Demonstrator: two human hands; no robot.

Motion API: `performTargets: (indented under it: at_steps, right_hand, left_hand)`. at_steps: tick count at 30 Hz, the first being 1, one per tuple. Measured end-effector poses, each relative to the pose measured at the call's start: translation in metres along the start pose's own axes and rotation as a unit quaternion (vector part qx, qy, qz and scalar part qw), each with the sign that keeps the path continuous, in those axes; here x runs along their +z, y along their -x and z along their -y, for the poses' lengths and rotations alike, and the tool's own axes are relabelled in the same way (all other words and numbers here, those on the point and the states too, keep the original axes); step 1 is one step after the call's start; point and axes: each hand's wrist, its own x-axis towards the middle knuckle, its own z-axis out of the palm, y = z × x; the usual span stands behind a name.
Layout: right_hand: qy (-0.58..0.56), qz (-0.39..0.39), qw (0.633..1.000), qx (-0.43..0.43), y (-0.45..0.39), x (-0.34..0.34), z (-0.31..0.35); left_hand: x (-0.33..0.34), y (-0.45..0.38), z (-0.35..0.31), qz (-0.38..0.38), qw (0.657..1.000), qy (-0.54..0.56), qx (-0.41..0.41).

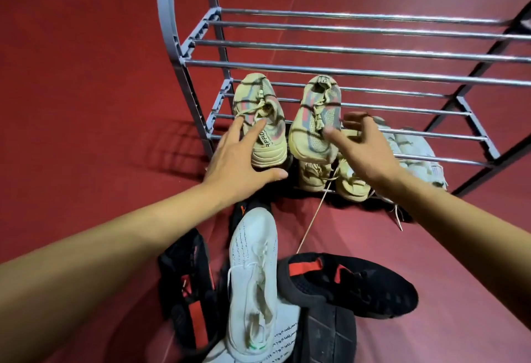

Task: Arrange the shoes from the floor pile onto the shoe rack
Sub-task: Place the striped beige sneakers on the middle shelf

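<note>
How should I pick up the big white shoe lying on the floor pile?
Grab the white shoe around its middle, from above, fingers on one side and thumb on the other. It lies on top of the black shoes with its laces facing up, and its narrow waist looks easiest to wrap a hand around. Both hands are open now.

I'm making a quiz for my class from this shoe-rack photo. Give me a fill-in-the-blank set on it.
1. The two beige shoes sit on the rack's ____ shelf.
2. The rack's top shelf holds ____ shoes.
3. The white sneaker lies on the ____.
4. The left hand touches a ____ shoe.

Missing words: middle; no; floor; beige
</note>
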Motion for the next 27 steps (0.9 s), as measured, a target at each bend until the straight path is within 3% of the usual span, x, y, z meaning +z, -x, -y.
performTargets:
  at_steps: [4, 7, 14, 27]
  right_hand:
    - [0.178, 0.068, 0.978, -0.086, 0.013, 0.002, -0.001]
    - [0.222, 0.064, 0.966, -0.116, 0.003, 0.011, 0.012]
    - [0.195, 0.037, 0.974, -0.111, -0.033, 0.041, 0.035]
    - [0.135, 0.03, 0.984, -0.113, -0.032, 0.071, 0.032]
  left_hand:
    - [0.005, -0.005, -0.007, -0.02, 1.0, 0.015, 0.0]
    - [-0.002, -0.012, -0.008, -0.042, 0.999, 0.012, 0.029]
    - [-0.031, -0.041, 0.014, -0.109, 0.994, -0.016, -0.01]
    - [-0.01, -0.037, 0.018, -0.182, 0.982, -0.005, -0.054]
